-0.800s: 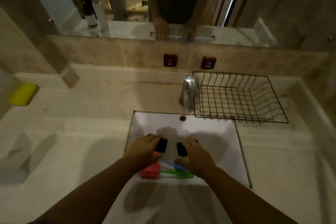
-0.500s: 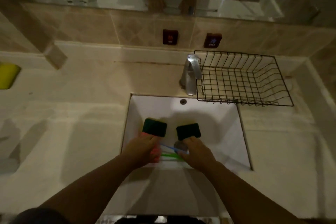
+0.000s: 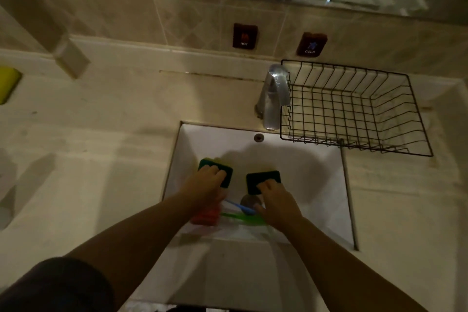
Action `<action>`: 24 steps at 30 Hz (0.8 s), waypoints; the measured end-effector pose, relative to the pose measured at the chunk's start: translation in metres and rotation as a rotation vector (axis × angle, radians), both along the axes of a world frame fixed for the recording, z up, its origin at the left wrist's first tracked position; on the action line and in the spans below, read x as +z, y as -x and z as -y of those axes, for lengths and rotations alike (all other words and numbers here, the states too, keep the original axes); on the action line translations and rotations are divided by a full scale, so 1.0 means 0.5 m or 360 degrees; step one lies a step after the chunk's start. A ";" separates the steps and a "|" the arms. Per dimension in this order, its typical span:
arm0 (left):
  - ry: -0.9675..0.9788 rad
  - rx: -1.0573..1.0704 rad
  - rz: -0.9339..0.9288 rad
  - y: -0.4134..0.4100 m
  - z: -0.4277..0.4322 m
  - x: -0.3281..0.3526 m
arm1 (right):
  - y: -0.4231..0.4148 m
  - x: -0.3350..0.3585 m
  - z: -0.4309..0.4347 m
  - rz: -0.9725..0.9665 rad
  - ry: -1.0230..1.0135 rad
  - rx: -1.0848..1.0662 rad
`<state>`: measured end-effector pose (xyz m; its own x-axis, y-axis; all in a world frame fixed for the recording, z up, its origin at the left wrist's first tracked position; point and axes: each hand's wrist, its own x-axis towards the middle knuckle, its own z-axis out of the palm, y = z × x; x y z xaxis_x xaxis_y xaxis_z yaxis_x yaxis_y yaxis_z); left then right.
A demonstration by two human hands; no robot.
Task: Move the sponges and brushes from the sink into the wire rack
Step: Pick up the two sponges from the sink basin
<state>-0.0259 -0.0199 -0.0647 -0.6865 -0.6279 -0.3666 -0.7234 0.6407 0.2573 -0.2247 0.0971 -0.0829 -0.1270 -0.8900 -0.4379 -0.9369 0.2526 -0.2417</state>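
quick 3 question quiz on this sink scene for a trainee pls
1. True or false: the black wire rack already holds a sponge.
2. Which hand grips the dark green sponge with a yellow edge? A left B right
3. Fill in: the blue-handled brush and the green-handled brush lie in the white ____.

Key: 1 false, it is empty. 2 A, the left hand; the right hand grips the other dark green sponge. 3 sink.

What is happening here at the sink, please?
A person is clearing a white sink. The left hand grips one dark green sponge and the right hand grips another, both over the basin. A blue brush, a green brush and something red lie below. The wire rack beside the tap holds nothing yet.
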 end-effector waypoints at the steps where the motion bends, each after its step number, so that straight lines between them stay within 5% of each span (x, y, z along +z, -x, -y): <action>1: 0.0015 -0.0017 0.0004 0.008 0.008 -0.008 | 0.009 -0.005 0.008 -0.0026 0.0005 0.0012; 24: 0.0075 0.0192 0.0220 0.067 0.026 -0.184 | 0.047 -0.145 0.061 -0.0107 0.0094 0.0067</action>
<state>-0.0593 -0.0327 -0.1569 -0.5504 -0.7213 -0.4206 -0.8220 0.5563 0.1218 -0.2481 0.0664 -0.1552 -0.1164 -0.9192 -0.3763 -0.9609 0.2000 -0.1913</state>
